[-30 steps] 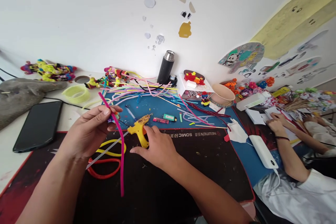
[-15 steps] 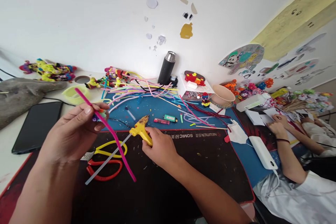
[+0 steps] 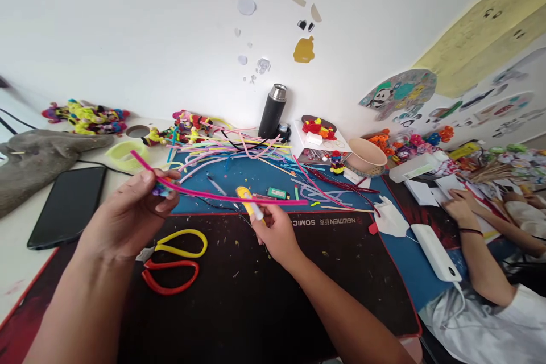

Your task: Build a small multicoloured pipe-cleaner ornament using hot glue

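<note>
Between the thumb and fingers of my left hand [image 3: 132,205] is a long magenta pipe cleaner [image 3: 213,195], together with a small multicoloured piece [image 3: 162,187] that the fingers partly cover. The pipe cleaner reaches right, its far end passing in front of my right hand [image 3: 277,233]. That hand is closed around a yellow hot glue gun [image 3: 246,196], with the glue stick end turned toward me. Below the left hand, scissors [image 3: 181,243] with one yellow and one red handle lie on the black mat [image 3: 239,307]; their blades are mostly hidden.
A heap of pipe cleaners [image 3: 230,148] lies behind my hands. A black thermos [image 3: 273,111] stands by the wall. On the left are a phone [image 3: 68,205] and a tape roll [image 3: 128,154]. At right sit a bowl [image 3: 365,154], a white power bank [image 3: 435,253] and another person's arm [image 3: 484,261].
The magenta pipe cleaner has swung from slanting down to nearly level, pointing right. My right hand has turned the glue gun and moved slightly right.
</note>
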